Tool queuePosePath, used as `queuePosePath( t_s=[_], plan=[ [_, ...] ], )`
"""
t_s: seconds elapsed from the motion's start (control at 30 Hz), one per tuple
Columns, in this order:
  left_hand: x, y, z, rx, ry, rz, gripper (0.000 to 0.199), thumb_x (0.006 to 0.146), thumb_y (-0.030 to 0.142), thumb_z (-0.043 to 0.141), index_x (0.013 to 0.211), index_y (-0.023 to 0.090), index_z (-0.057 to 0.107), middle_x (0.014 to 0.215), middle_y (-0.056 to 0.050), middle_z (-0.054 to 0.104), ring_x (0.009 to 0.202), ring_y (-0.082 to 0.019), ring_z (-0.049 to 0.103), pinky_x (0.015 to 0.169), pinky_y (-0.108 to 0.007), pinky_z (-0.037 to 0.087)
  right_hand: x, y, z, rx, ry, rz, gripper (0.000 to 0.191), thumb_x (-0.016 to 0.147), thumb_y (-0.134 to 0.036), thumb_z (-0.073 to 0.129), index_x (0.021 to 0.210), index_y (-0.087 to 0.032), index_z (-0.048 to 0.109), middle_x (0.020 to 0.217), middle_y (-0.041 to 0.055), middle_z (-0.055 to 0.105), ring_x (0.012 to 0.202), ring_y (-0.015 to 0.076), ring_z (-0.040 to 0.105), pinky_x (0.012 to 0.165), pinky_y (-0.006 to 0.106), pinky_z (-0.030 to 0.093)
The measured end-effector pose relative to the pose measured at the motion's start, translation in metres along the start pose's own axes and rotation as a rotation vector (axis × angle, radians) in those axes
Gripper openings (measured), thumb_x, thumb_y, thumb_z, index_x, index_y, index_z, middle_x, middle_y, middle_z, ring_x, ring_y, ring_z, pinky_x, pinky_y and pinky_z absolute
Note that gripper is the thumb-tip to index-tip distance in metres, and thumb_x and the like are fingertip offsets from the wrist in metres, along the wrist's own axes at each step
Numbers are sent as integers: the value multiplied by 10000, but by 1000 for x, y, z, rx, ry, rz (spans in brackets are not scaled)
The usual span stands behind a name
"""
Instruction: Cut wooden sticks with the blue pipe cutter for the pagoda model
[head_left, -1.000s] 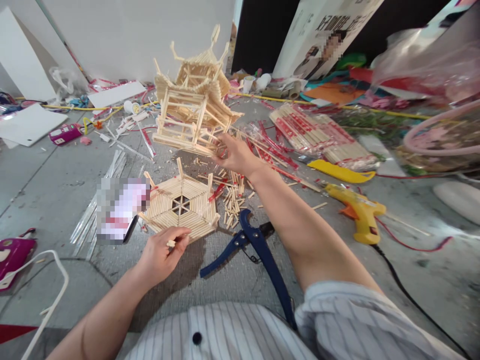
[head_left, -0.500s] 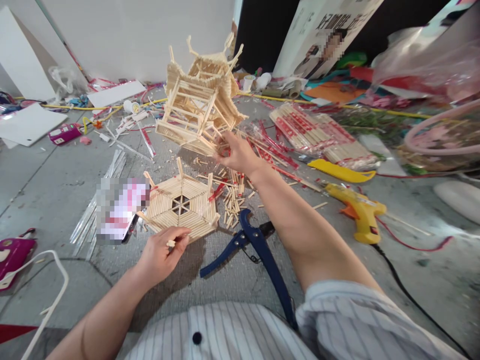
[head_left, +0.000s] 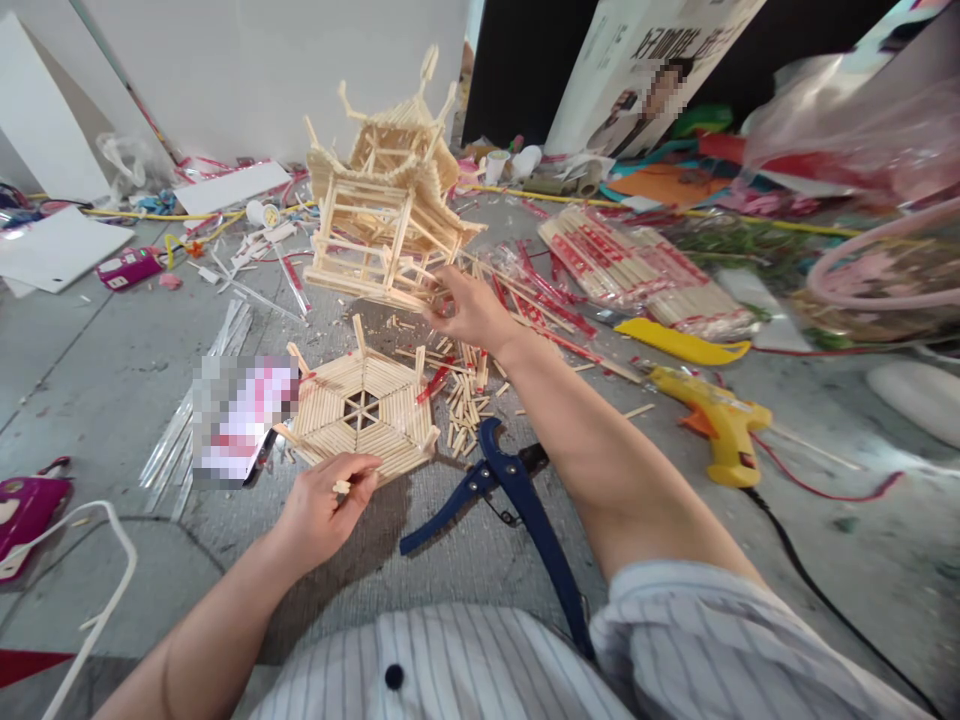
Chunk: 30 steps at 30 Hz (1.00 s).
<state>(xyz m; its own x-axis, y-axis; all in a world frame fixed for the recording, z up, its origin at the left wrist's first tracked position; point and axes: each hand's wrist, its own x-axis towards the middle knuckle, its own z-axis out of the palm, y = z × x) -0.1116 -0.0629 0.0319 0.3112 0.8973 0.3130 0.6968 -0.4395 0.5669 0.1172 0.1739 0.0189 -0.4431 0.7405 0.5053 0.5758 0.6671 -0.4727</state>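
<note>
My right hand (head_left: 472,305) pinches the lower right corner of a pagoda-like wooden stick model (head_left: 390,210), which is slightly tilted above the floor. Below it a hexagonal stick panel (head_left: 322,415) lies flat, with short sticks standing up at its corners and a small hole in its middle. My left hand (head_left: 326,505) is at the panel's near edge, its fingers closed on a small bundle of sticks (head_left: 342,487). Short cut sticks (head_left: 466,410) lie in a pile to the right of the panel.
Blue pipe cutters (head_left: 525,510) lie in front of me. To the right are a yellow glue gun (head_left: 720,420), a yellow saw-like tool (head_left: 682,342) and packs of chopsticks (head_left: 637,265). A phone (head_left: 251,420) and clear glue sticks (head_left: 176,430) lie left. Scraps line the wall.
The stick model has moved a little left and turned more upright, its right-hand base corner still held by my right hand. My left hand and the panel have stayed put.
</note>
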Motion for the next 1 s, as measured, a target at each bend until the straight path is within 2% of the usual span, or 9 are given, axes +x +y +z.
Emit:
queuePosePath(
  t_s=[0.17, 0.47, 0.9, 1.0],
  plan=[
    [1, 1, 0, 8, 10, 16, 123, 863, 132, 536, 929, 131, 640, 715, 2, 701, 620, -62, 647, 613, -125, 510, -1, -1, 0, -65, -12, 5, 308, 722, -283, 553, 1020, -210, 531, 1023, 77, 667, 900, 234, 629, 780, 355, 473],
    [1, 0, 0, 11, 17, 19, 125, 862, 136, 542, 931, 119, 645, 710, -3, 698, 622, -61, 647, 605, -115, 502, -1, -5, -1, -96, -14, 31, 323, 735, -274, 541, 1047, -189, 536, 1029, 87, 656, 857, 218, 632, 762, 342, 471],
    [1, -1, 1, -3, 6, 4, 129, 870, 144, 535, 936, 127, 644, 711, 1, 693, 625, -62, 645, 605, -122, 502, -5, -1, -1, -211, -46, -37, 377, 763, -332, 597, 1119, -218, 552, 1153, 80, 659, 1056, 269, 628, 833, 377, 498],
    [1, -1, 1, -8, 8, 4, 134, 873, 150, 536, 947, 125, 644, 719, -3, 695, 629, -59, 644, 601, -117, 497, -5, -2, -1, -214, -55, -58, 385, 760, -320, 630, 1126, -221, 563, 1176, 77, 655, 1074, 254, 628, 859, 361, 502]
  ],
)
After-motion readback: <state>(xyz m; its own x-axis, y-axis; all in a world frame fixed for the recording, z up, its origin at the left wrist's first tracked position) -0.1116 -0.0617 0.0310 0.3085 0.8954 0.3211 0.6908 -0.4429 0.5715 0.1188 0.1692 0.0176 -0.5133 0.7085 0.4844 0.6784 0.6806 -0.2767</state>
